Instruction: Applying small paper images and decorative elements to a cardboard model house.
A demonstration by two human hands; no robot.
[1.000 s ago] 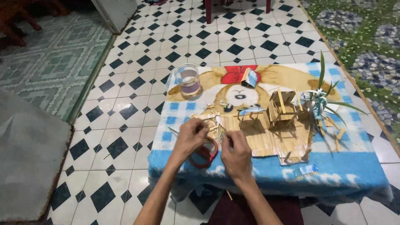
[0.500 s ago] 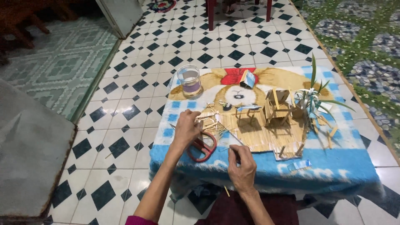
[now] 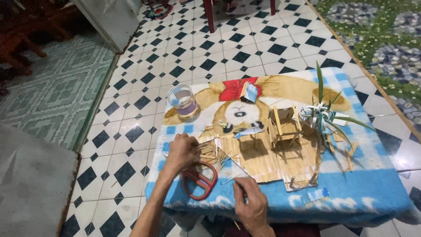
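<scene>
Left hand (image 3: pixel 180 151) has its fingers curled down onto a pile of thin sticks (image 3: pixel 209 151), just far of the red scissors (image 3: pixel 199 180). Right hand (image 3: pixel 251 202), nearer, pinches one thin stick (image 3: pixel 231 177) between narrowed fingertips.

Left hand (image 3: pixel 182 151): bare, no glove, ring or watch showing
Right hand (image 3: pixel 251 202): bare, likewise unadorned
Forearms: both bare, no sleeves in view
Lap: dark red cloth at bottom edge
</scene>
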